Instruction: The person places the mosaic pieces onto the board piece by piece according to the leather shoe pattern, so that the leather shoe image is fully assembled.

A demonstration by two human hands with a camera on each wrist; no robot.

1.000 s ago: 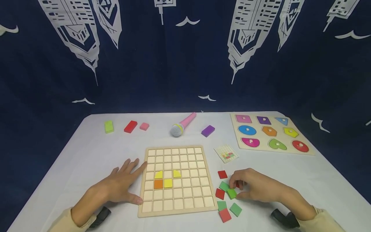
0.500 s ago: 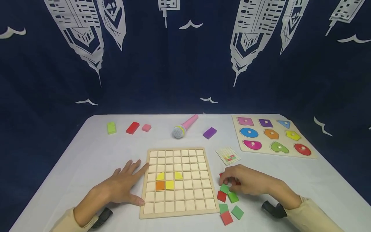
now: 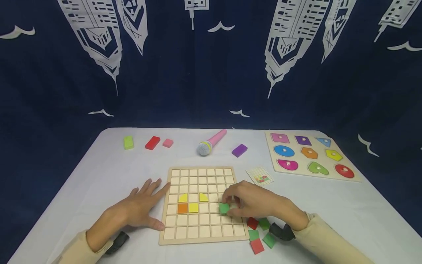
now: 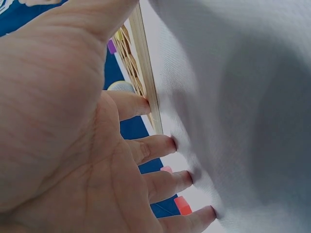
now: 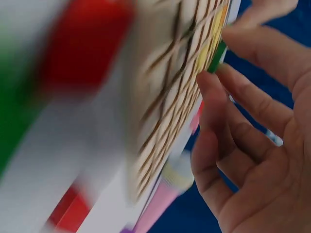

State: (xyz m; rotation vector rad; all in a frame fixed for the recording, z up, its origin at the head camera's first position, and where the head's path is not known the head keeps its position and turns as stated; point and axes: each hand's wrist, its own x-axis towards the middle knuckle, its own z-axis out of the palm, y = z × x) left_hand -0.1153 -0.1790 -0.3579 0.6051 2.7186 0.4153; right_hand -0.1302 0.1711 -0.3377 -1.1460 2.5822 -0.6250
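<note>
A white table holds a wooden grid board in the middle. Loose red and green tiles lie just beside it. At the back sit a toy microphone, some colored blocks, a small card and a shape puzzle.

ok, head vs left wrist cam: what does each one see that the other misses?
Head only: the right hand pinching a green tile over the grid board, the loose red and green tiles, the shape puzzle.
Left wrist only: the left hand's fingertips pressed flat on the white cloth.
Both: the left hand against the board's left edge, the toy microphone.
</note>
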